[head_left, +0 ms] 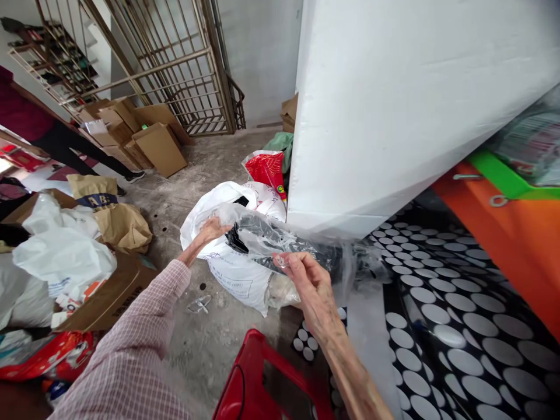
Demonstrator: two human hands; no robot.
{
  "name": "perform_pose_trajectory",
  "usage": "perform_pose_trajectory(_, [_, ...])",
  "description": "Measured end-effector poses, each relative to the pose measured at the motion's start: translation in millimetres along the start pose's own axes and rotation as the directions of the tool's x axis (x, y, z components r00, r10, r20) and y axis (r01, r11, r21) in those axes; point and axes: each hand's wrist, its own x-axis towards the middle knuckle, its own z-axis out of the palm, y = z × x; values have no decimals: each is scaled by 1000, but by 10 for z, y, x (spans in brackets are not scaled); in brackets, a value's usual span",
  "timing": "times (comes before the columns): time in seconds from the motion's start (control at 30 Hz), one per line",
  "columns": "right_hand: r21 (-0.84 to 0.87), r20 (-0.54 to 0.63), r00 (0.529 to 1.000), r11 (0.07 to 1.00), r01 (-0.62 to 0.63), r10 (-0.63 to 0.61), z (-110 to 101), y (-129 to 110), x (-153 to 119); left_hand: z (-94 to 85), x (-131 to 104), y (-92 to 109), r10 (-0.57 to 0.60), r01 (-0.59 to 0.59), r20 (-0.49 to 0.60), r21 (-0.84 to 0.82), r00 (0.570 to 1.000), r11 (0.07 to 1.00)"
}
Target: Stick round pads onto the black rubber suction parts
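Note:
A clear plastic bag [266,233] with black contents lies across the mouth of a stuffed white sack [234,280]. Thumb and fingers of my right hand [308,277] pinch the near edge of this clear bag. My left hand [213,228] is at the bag's far-left end, over the sack's opening, with its fingers stretched out and partly behind the film. Glossy black pieces [237,239] show between the left hand and the bag. The right end of the bag reaches toward a black sheet with white dots [437,315].
A red plastic stool [254,373] stands close in front. To the left is a cardboard box [109,297] with plastic bags. A white block-like panel [371,105] rises at right beside an orange surface [494,245]. A person [56,134] stands at far left, near cartons [160,146].

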Motion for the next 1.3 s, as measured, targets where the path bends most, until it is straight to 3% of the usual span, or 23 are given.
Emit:
perform_pose_trajectory(0.1, [-6, 16, 999, 1000, -30, 30, 7, 35, -40, -88, -91, -248, -136, 122, 57, 207, 989, 971])
perform_pose_trajectory(0.2, [-22, 2, 997, 997, -78, 78, -28, 103, -94, -140, -178, -413, -205, 159, 106, 336, 973, 928])
perform_pose_trajectory(0.47, [15, -84, 984, 988, -155, 156, -156, 208, -149, -240, -394, -458, -118, -18, 241, 496, 963, 868])
perform_pose_trajectory(0.73, [53, -148, 965, 976, -213, 219, -340, 290, -286, 67, -487, -321, -27, -91, 171, 641, 985, 762])
perform_pose_trajectory(0.97, [99, -160, 982, 992, -81, 97, -403, 59, -251, 108, -619, -179, 99, -62, 11, 844, 995, 533])
perform_pose_trajectory(1.07, [95, -153, 986, 994, -55, 69, -385, 13, -202, 163, -522, -107, 138, -73, 11, 890, 990, 451])
perform_pose_trajectory(1.17, [83, -142, 986, 994, -73, 84, -383, 34, -207, 287, -374, -87, 98, -91, 56, 911, 994, 402])
perform_pose_trajectory(1.3, [69, -145, 981, 991, -118, 127, -396, 82, -273, 393, -246, -161, 55, -55, 37, 928, 998, 370])
